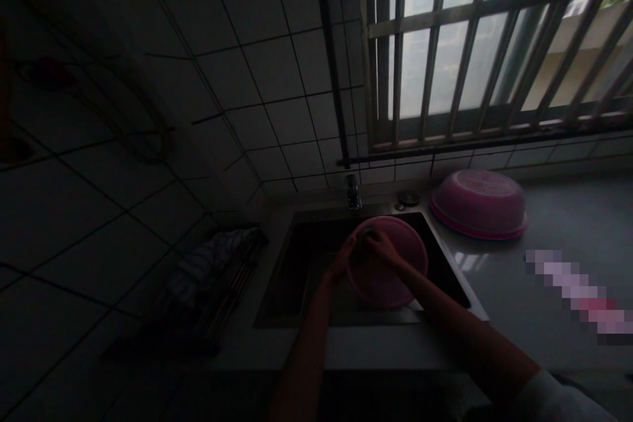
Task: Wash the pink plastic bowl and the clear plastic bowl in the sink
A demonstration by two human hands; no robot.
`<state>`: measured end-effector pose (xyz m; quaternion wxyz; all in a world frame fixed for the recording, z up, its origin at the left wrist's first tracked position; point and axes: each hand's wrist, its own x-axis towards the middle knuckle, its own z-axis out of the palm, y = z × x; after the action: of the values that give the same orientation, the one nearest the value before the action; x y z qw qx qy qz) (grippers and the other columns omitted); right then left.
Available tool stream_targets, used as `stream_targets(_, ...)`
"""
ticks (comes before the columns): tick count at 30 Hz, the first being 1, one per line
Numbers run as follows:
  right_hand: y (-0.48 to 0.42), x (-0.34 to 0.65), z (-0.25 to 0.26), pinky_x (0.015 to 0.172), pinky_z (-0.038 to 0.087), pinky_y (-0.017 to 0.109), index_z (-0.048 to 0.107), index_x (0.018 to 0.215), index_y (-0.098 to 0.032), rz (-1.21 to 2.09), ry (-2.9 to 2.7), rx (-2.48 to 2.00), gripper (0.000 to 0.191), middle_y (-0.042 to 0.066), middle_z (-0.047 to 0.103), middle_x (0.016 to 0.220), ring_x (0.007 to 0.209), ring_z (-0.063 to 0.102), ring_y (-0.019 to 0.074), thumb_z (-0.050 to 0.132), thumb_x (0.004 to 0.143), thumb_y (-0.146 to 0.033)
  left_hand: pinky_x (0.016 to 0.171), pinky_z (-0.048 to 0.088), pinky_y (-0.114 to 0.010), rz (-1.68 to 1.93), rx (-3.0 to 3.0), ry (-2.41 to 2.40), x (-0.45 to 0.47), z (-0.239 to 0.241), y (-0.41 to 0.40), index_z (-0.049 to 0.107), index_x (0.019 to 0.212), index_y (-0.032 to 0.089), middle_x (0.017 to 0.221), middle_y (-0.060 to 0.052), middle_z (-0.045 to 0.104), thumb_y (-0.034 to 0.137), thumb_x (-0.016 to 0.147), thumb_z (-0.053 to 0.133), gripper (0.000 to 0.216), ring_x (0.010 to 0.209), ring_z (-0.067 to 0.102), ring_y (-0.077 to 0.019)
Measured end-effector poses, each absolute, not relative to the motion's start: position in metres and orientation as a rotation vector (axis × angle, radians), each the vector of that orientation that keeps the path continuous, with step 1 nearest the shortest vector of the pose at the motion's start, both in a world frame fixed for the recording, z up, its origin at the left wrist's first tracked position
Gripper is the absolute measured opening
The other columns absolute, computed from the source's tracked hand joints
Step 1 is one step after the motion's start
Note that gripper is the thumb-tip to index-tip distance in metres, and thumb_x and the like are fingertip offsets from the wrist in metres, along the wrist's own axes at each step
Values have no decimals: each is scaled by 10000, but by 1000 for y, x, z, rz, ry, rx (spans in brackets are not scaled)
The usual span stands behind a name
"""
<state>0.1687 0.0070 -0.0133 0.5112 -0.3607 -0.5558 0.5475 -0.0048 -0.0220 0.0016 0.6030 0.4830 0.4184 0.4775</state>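
In a dim kitchen, the left hand (343,258) grips a pink basin (388,270) in the sink (277,290) while the right hand (380,247) presses a dark scrubber (364,233) to its far rim, washing seemingly midway; another pink basin (479,203) rests upturned, far right.

The pink basin (388,264) fills the right half of the sink (287,264), leaving open room on its left, while the tap (352,192) stands close behind and an upturned pink bowl (479,203) occupies the counter (568,224) beside it.
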Motion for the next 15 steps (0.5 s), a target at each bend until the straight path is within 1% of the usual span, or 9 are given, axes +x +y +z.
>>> stream_targets(2, 15, 182, -5, 757, 531, 316, 670, 964, -191, 1224, -1261, -907, 313, 75, 723, 976, 829, 633, 207, 683, 811, -463, 1257, 327, -557, 1094, 1146, 982, -2, 4, -24, 687, 1331, 209, 1430, -144, 682, 663, 775, 822, 730, 1430, 544, -364)
stream_targets(3, 17, 185, -4, 757, 529, 312, 669, 975, -189, 1232, -1258, -901, 321, 72, 722, 975, 827, 632, 203, 687, 814, -466, 1222, 376, -561, 1084, 1143, 998, -1, 6, -25, 651, 1368, 207, 1405, -148, 691, 649, 769, 836, 767, 1372, 593, -360)
stream_targets(5, 13, 183, -7, 727, 523, 299, 670, 997, -183, 1355, -1333, -853, 352, 58, 718, 939, 781, 622, 186, 699, 822, -487, 1152, 455, -553, 1083, 1090, 1015, -2, 9, -28, 553, 1469, 243, 1373, -135, 706, 635, 767, 847, 856, 1257, 669, -335)
stream_targets(7, 4, 170, -15, 692, 514, 288, 681, 992, -171, 1542, -1483, -779, 385, 47, 714, 894, 734, 610, 171, 735, 806, -503, 1126, 484, -528, 1109, 1022, 1012, -4, 12, -30, 484, 1534, 288, 1370, -118, 714, 635, 778, 840, 905, 1224, 691, -315)
stream_targets(9, -5, 155, -25, 686, 514, 286, 700, 975, -158, 1670, -1613, -716, 400, 50, 721, 895, 738, 617, 172, 781, 770, -492, 1144, 473, -505, 1122, 994, 1012, -6, 13, -31, 539, 1509, 268, 1359, -121, 729, 647, 777, 838, 877, 1265, 677, -327)
stream_targets(11, -10, 147, -29, 680, 516, 287, 711, 960, -156, 1695, -1637, -696, 397, 57, 730, 909, 749, 625, 181, 803, 744, -477, 1175, 448, -511, 1091, 991, 1023, -6, 13, -31, 656, 1404, 210, 1331, -139, 748, 676, 755, 843, 820, 1315, 648, -364)
stream_targets(13, -6, 150, -25, 677, 522, 291, 709, 968, -165, 1619, -1543, -733, 389, 61, 734, 919, 755, 630, 190, 781, 765, -490, 1209, 415, -533, 1052, 988, 1005, -5, 12, -30, 727, 1311, 190, 1342, -144, 749, 696, 732, 851, 778, 1360, 616, -391)
stream_targets(15, 4, 162, -16, 692, 533, 301, 699, 976, -176, 1477, -1388, -806, 384, 67, 735, 939, 782, 640, 204, 742, 797, -513, 1244, 376, -543, 1040, 984, 959, -3, 9, -29, 754, 1272, 198, 1377, -138, 735, 693, 726, 859, 745, 1408, 579, -394)
